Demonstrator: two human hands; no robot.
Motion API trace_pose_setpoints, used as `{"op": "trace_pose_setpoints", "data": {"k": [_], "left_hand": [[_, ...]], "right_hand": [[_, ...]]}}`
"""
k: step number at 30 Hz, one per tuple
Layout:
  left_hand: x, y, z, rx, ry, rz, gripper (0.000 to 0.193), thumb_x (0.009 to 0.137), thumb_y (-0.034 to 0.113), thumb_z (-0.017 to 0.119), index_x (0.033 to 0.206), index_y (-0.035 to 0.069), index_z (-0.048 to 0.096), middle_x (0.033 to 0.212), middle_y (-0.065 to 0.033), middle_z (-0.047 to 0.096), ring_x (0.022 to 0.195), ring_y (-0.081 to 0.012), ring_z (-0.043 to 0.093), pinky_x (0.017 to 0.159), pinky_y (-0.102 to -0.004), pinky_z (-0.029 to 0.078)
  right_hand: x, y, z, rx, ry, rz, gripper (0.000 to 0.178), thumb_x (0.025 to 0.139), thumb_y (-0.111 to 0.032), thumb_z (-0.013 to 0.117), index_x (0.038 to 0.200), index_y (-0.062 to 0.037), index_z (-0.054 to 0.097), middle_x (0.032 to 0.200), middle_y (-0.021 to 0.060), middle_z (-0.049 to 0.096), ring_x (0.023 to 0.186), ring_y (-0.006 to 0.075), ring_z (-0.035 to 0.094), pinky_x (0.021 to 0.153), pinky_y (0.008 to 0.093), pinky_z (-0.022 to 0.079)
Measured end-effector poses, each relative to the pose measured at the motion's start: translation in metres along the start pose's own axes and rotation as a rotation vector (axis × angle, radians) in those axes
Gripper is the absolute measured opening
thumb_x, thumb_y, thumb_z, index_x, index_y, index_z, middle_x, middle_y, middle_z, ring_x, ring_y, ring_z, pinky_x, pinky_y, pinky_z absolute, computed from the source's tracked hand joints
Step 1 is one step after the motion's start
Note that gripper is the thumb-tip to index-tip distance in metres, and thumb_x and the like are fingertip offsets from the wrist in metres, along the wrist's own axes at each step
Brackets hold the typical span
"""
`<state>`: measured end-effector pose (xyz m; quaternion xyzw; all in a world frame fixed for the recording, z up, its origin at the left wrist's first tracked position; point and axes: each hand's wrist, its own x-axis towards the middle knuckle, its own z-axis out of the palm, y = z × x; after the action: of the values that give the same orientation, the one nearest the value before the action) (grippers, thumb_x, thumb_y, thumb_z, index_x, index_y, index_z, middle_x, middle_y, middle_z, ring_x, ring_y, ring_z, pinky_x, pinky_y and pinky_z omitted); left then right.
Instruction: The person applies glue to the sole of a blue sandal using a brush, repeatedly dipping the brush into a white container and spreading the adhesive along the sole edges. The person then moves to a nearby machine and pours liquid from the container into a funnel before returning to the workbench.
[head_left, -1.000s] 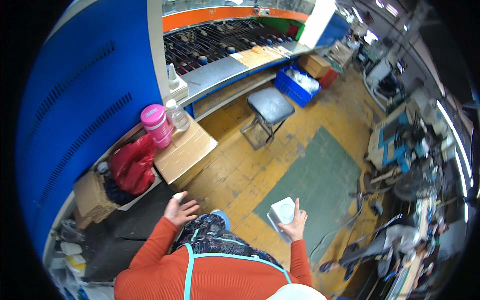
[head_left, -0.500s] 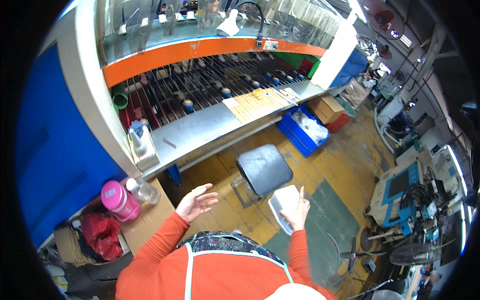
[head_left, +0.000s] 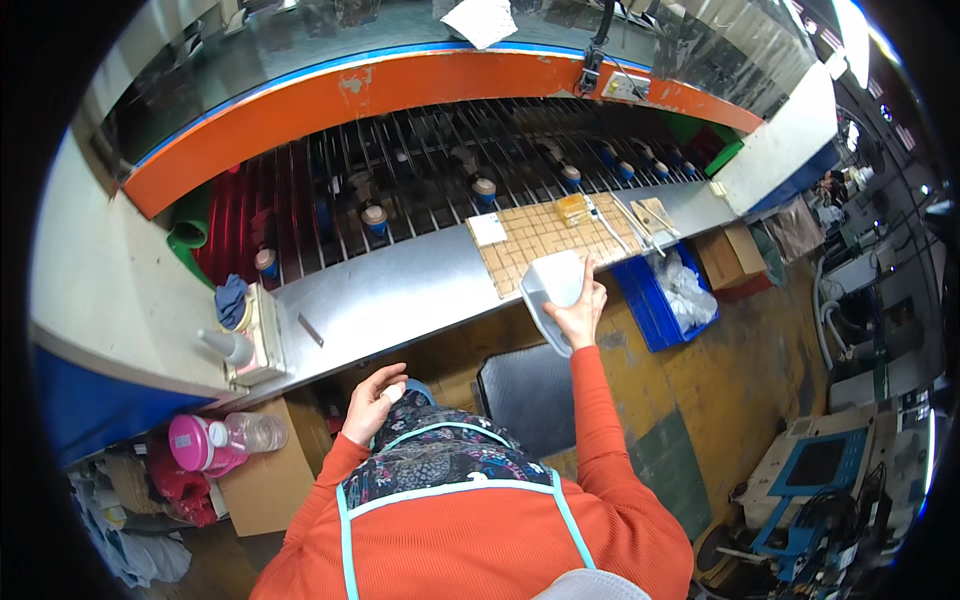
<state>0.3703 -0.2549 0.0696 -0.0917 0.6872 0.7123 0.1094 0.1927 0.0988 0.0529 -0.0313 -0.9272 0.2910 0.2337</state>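
Note:
My right hand (head_left: 580, 310) grips a white plastic tub (head_left: 550, 285) by its side, its index finger stretched along the outside. The tub is tilted, just short of a tan gridded mat (head_left: 530, 240) that lies on a metal ledge (head_left: 390, 285). On that mat sit a yellow block (head_left: 573, 210), a white square piece (head_left: 488, 229) and some thin tools. Low in front of my body, my left hand (head_left: 370, 402) is open with its fingers loosely bent. A small white patch shows at its thumb; I cannot make out what it is.
Behind the ledge, a machine with an orange beam (head_left: 400, 85) has rows of rods and blue-ringed holders. A black stool (head_left: 530, 395) stands below the ledge. At right is a blue crate (head_left: 655, 310) with plastic bags; at left, a pink jug (head_left: 195, 443) and a clear bottle (head_left: 258, 432).
My body has moved closer to the ledge. My right hand has carried the tub forward to the mat's front edge. My left hand has drawn in, its fingers more bent.

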Motion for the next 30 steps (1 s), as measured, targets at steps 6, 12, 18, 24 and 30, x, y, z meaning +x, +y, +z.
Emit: {"op": "trace_pose_setpoints", "data": {"k": [6,12,18,24,30], "left_hand": [[0.124,0.011,0.0,0.589,-0.038,0.265,0.039,0.085,0.015,0.063,0.123,0.004,0.061,0.114,-0.0159,0.067,0.105,-0.0294,0.064,0.093,-0.0375,0.048],[0.267,-0.003,0.059,1.064,-0.401,0.383,0.059,0.084,0.023,0.061,0.141,0.021,0.045,0.151,-0.0092,0.036,0.14,-0.0357,0.029,0.109,-0.0625,0.023],[0.327,-0.027,0.11,1.21,-0.54,0.396,0.071,0.076,0.022,0.067,0.143,0.024,0.042,0.157,-0.0027,0.024,0.146,-0.0321,0.015,0.107,-0.0723,0.014],[0.341,-0.032,0.119,1.136,-0.477,0.342,0.061,0.082,0.023,0.065,0.14,0.017,0.047,0.145,-0.0072,0.045,0.141,-0.0343,0.027,0.108,-0.0699,0.014],[0.349,-0.031,0.13,0.981,-0.203,0.368,0.042,0.085,0.023,0.063,0.126,0.013,0.061,0.114,-0.0086,0.068,0.124,-0.0299,0.05,0.109,-0.0526,0.025]], "right_hand": [[0.108,0.017,0.095,0.044,-0.017,0.046,0.123,0.049,-0.019,0.081,0.153,-0.0267,0.017,0.118,0.0263,0.042,0.117,0.0432,0.04,0.104,0.0483,0.034],[0.159,0.028,0.147,0.081,0.005,0.098,0.118,0.053,-0.017,0.079,0.153,-0.0261,0.017,0.114,0.0276,0.039,0.112,0.0452,0.04,0.103,0.051,0.032],[0.168,0.039,0.156,0.038,-0.018,0.104,0.118,0.056,-0.024,0.083,0.153,-0.0241,0.017,0.117,0.0283,0.04,0.114,0.0441,0.04,0.103,0.0508,0.033],[0.208,0.141,0.119,0.017,-0.005,0.129,0.07,0.078,-0.033,0.074,0.14,-0.0178,0.046,0.123,0.0272,0.045,0.115,0.0418,0.041,0.097,0.0528,0.035],[0.244,0.26,0.12,-0.525,-0.057,0.306,0.027,0.082,-0.026,0.071,0.105,-0.0129,0.065,0.108,0.018,0.053,0.112,0.0362,0.044,0.092,0.0514,0.038]]}}
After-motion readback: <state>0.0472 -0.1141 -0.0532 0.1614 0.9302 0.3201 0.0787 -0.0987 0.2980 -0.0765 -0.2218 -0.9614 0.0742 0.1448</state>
